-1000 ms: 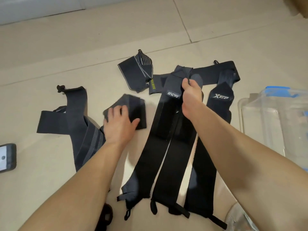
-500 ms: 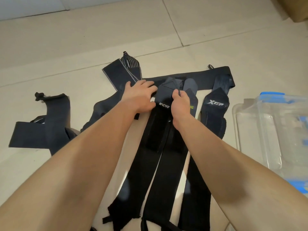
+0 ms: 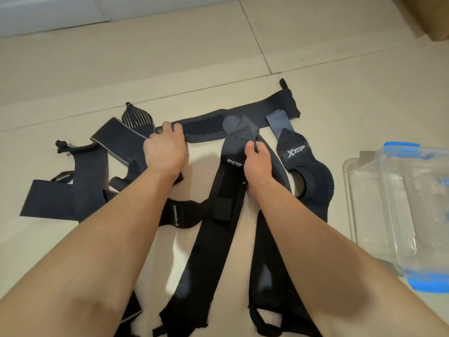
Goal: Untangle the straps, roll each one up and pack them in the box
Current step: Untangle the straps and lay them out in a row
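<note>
Gripping the left end of the long dark grey elastic strap point(image 3: 206, 127) with the left hand point(image 3: 165, 152), fingers curled over it. Pinching the folded top of the black lettered strap point(image 3: 213, 239) with the right hand point(image 3: 257, 164). Both crossed on the beige tiled floor point(image 3: 315, 57), outside the clear plastic box with blue clips point(image 3: 388, 190) at the right — none rolled. Risky to tug apart: likely to drag the whole heap, or to snag at the overlap and tighten the tangle.
</note>
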### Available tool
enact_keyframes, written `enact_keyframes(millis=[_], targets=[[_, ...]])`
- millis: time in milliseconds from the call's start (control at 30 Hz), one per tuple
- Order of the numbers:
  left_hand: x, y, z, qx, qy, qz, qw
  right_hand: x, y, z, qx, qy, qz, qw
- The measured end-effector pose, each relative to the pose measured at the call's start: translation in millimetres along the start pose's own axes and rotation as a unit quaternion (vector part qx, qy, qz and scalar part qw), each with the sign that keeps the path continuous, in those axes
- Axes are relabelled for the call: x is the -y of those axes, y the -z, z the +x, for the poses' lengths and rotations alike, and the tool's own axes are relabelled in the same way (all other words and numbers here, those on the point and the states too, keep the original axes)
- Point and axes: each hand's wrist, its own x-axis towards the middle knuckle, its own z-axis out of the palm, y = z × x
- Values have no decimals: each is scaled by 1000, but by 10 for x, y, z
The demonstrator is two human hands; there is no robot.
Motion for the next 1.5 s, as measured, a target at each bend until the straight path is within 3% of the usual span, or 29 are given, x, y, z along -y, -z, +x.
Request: enact_keyframes(millis=[167, 267, 300, 367, 400, 433, 533, 600, 767, 867, 967, 1067, 1167, 1233, 1433, 1500], targets=[[-99, -4, -35, 32, 48, -39, 998, 75, 14, -2, 27, -32, 14, 999], [-230, -75, -109, -22, -8, -55, 998, 164, 64, -31, 29, 43, -122, 991], [-278, -102, -121, -45, -54, -66, 995, 179, 87, -43, -1, 96, -223, 970], [-384, -112, -124, -44, -132, -101, 985, 177, 167, -43, -99, 190, -446, 869], [-440, -108, -112, -30, -153, -119, 981, 174, 216, -9, -133, 205, -514, 822], [-490, -108, -92, -21, -163, -136, 977, 180, 273, 46, -136, 188, -551, 801], [-600, -142, 33, -43, -168, -169, 970, 128, 421, 303, -72, 108, -572, 810], [-631, -173, 160, -28, -168, -176, 970, 6, 431, 417, -43, 98, -563, 819], [-593, -241, 457, 78, -148, -107, 980, -320, 378, 440, -82, 132, -570, 807], [-557, -194, 559, 84, -84, -120, 986, -339, 390, 446, -83, 129, -574, 804], [-533, -102, 655, 33, -47, -88, 994, -359, 382, 462, -83, 132, -580, 800], [-544, 20, 703, 61, 11, -88, 994, -367, 380, 467, -87, 130, -583, 798], [-343, 80, 736, 62, 145, -161, 974, -376, 373, 463, -86, 130, -581, 799], [-161, 80, 726, 78, 218, -143, 962, -377, 374, 466, -88, 133, -580, 799], [-98, -34, 295, 86, 146, -82, 982, -302, 390, 405, -68, 112, -597, 791], [-43, -46, 133, 128, 139, -75, 979, -253, 395, 382, -57, 97, -600, 792]])
